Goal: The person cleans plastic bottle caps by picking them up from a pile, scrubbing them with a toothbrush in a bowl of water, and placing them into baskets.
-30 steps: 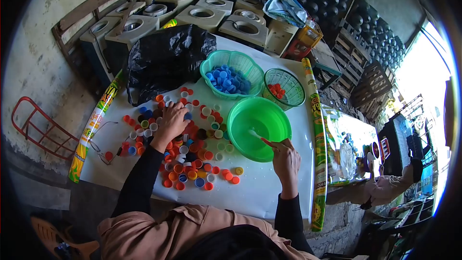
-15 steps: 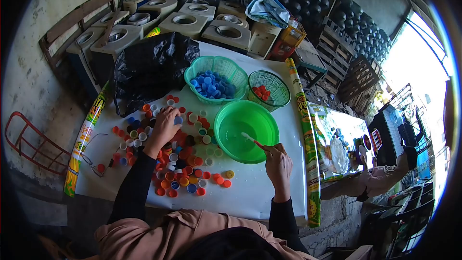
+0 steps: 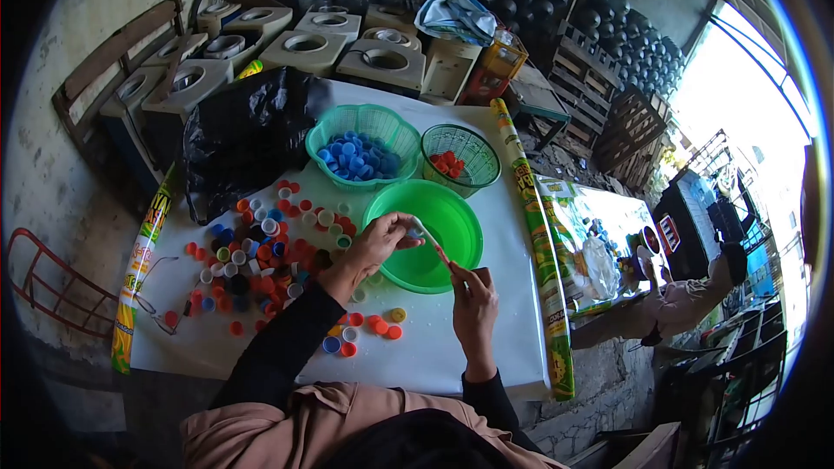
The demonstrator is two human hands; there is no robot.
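My left hand (image 3: 375, 243) hovers over the near rim of the green bowl (image 3: 465, 208), fingers pinched on a small bottle cap that is mostly hidden. My right hand (image 3: 473, 295) grips a thin brush (image 3: 434, 247) with a white and red handle. The brush tip reaches the fingertips of my left hand above the bowl. A pile of loose bottle caps (image 3: 269, 252) in red, orange, blue and white lies on the white table cover (image 3: 452, 347) to the left of the bowl.
A teal basket (image 3: 323, 135) holds blue caps; a smaller green basket (image 3: 478, 156) holds red ones. A black bag (image 3: 243, 135) sits at the back left, glasses (image 3: 148, 304) at the left edge, a printed roll (image 3: 534, 243) along the right. Another person (image 3: 686, 304) sits farther right.
My left hand has left the cap pile and risen to the bowl with a cap. The brush in my right hand has swung up to meet it. The view shifted slightly.
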